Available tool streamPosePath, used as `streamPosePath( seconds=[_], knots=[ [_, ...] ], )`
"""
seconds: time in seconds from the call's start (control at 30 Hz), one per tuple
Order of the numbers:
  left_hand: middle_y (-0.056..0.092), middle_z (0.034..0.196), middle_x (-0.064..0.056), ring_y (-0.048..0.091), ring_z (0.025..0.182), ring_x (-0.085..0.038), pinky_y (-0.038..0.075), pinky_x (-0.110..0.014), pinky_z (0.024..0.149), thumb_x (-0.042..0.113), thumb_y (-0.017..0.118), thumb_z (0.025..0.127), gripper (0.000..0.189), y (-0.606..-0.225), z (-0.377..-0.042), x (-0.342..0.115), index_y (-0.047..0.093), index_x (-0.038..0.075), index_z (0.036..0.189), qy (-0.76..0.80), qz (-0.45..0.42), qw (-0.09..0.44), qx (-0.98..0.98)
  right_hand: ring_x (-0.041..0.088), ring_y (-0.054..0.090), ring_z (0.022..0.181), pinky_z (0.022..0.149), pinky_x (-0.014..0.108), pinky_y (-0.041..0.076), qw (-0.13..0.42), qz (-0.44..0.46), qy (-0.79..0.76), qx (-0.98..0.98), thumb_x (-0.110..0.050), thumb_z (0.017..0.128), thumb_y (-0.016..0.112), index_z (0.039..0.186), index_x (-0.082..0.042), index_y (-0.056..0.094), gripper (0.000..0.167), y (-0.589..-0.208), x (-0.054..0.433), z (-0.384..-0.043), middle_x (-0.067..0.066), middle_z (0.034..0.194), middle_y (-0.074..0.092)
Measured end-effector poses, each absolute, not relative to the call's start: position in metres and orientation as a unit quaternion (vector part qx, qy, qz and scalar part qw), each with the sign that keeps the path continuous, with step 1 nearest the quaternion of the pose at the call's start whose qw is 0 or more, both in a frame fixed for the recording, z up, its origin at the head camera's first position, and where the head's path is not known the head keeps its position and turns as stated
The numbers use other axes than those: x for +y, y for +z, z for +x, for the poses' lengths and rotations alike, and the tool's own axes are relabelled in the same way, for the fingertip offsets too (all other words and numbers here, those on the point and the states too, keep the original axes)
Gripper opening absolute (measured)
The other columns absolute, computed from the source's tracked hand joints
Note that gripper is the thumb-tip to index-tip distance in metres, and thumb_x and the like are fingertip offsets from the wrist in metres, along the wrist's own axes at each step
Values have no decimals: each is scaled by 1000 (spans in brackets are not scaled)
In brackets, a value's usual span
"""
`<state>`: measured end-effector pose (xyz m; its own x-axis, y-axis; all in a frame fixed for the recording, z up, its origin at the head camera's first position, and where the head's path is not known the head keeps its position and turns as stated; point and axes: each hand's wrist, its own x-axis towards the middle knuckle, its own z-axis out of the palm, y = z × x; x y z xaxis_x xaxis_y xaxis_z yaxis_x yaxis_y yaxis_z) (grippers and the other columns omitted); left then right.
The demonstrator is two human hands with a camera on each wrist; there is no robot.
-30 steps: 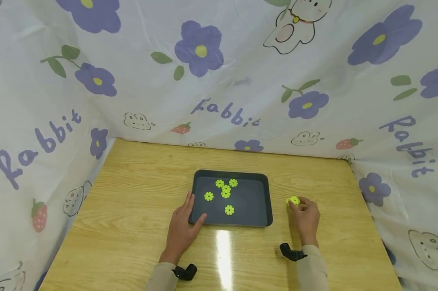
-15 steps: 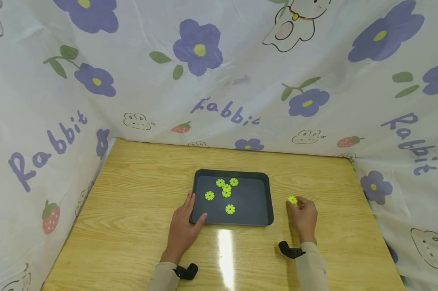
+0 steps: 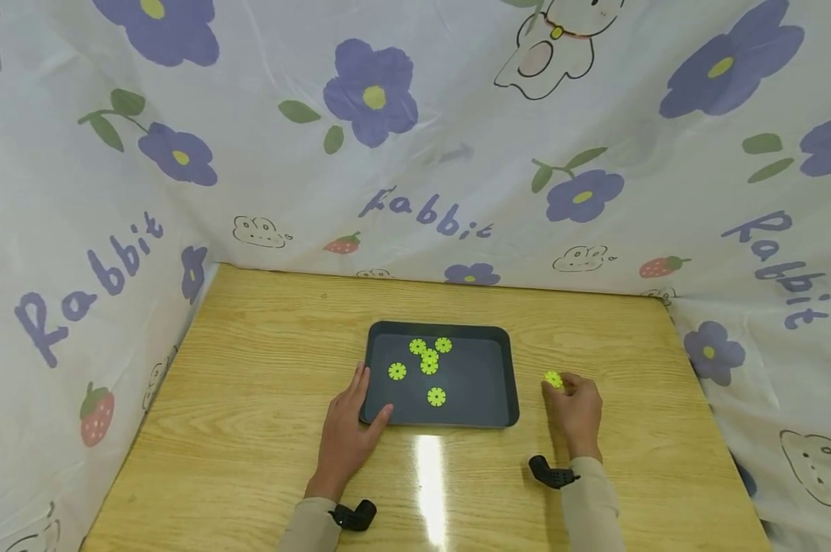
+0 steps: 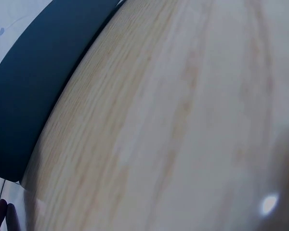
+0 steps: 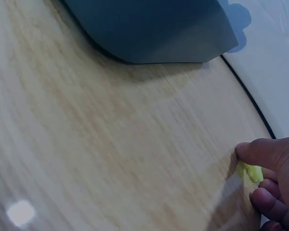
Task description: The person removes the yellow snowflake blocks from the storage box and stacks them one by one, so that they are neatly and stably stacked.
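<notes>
A dark grey tray (image 3: 474,383) lies on the wooden table, holding several yellow-green notched discs, such as one disc (image 3: 436,396) near its front. My left hand (image 3: 346,437) rests against the tray's left side, fingers straight along the wall and thumb at the front left corner. To the right of the tray, my right hand (image 3: 579,414) pinches a yellow-green notched disc (image 3: 553,379) between thumb and fingers, low over the table. In the right wrist view that disc (image 5: 253,172) is partly hidden by the fingers. The left wrist view catches the tray's outer wall (image 4: 43,72).
The wooden table (image 3: 270,345) runs back to a white printed cloth (image 3: 429,153) that hangs behind it and on both sides. Each wrist bears a black camera, the left camera (image 3: 355,515) and the right camera (image 3: 552,473).
Two overlapping discs showed at my right fingertips a second ago; one shows there now. The right hand has shifted slightly left. The left hand stays on the tray.
</notes>
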<state>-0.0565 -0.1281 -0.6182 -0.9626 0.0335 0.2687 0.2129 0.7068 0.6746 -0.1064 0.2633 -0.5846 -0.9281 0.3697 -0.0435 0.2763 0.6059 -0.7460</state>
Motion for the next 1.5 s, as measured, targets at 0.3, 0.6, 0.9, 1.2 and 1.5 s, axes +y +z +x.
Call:
streamPosePath(
  seconds=[0.3, 0.6, 0.9, 1.2, 1.5],
  knots=[
    [24, 171, 1, 42, 147, -30, 33, -53, 118, 44, 67, 101, 80, -617, -56, -128, 31, 12, 164, -380, -69, 117, -915, 36, 64, 100, 82, 45, 54, 41, -177, 402, -897, -19, 97, 74, 127, 11, 67, 43, -584, 267, -109, 27, 112, 67],
    [27, 170, -3, 43, 146, -31, 34, -53, 117, 43, 68, 100, 80, -616, -55, -128, 32, 10, 163, -381, -69, 119, -914, 33, 58, 90, 71, 34, 47, 61, -152, 404, -900, -12, 93, 77, 113, 14, 67, 35, -583, 262, -108, 28, 107, 61],
    [25, 170, 1, 43, 146, -31, 33, -52, 118, 44, 67, 101, 80, -621, -56, -128, 30, 12, 164, -380, -71, 124, -914, 35, 64, 88, 67, 35, 52, 111, -122, 416, -894, -12, 99, 70, 139, 9, 58, 47, -572, 232, -110, 28, 122, 58],
    [24, 171, 1, 43, 147, -31, 33, -53, 118, 44, 67, 101, 80, -622, -56, -127, 30, 12, 164, -384, -69, 122, -913, 19, 57, 74, 61, 28, 47, 126, 16, 417, -900, -10, 98, 73, 127, 5, 69, 33, -564, 182, -112, 20, 111, 62],
    [26, 170, -1, 44, 145, -32, 36, -55, 116, 43, 69, 100, 80, -622, -56, -126, 32, 11, 164, -378, -71, 131, -914, 14, 55, 77, 64, 30, 48, 30, 120, 358, -925, -15, 91, 81, 118, -1, 75, 31, -557, 142, -108, 7, 102, 64]
  ],
)
